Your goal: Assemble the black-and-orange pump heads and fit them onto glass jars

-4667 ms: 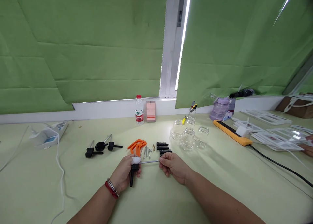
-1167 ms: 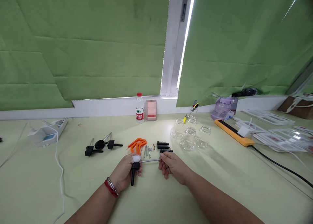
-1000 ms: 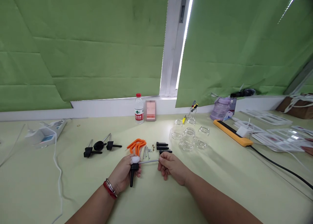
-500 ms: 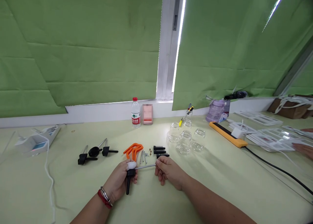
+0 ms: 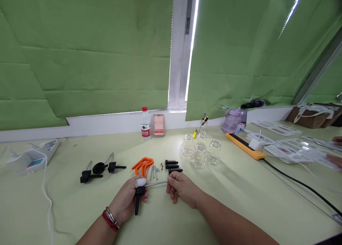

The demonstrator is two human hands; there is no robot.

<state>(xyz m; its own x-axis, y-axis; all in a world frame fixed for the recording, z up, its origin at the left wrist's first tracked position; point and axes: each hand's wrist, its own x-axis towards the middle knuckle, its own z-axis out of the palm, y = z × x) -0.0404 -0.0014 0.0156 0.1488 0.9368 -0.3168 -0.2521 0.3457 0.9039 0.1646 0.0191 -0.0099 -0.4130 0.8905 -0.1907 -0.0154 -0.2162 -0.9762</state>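
My left hand (image 5: 125, 197), with a white wrap on its thumb, is closed around a black plastic part with a metal rod (image 5: 157, 183). A black arm of this part points down toward me. My right hand (image 5: 183, 188) pinches the rod's far end between thumb and fingers. Just beyond my hands lie orange bent pieces (image 5: 144, 163), several metal screws (image 5: 153, 172), small brown bits (image 5: 161, 165) and black ribbed pieces (image 5: 171, 163). To the left rest similar black parts with rods (image 5: 112, 167).
Several clear glass jars (image 5: 197, 161) stand right of centre; one holds yellow-and-black tools (image 5: 205, 119). A water bottle (image 5: 145, 125) stands by the wall. At right are an orange power strip (image 5: 244, 146) with a black cable, white frames (image 5: 291, 149) and another person's hand (image 5: 333, 160).
The view has shifted slightly, so the scene sits a little further left. Both hands keep their hold on the black part and its rod, almost unmoved relative to the table.
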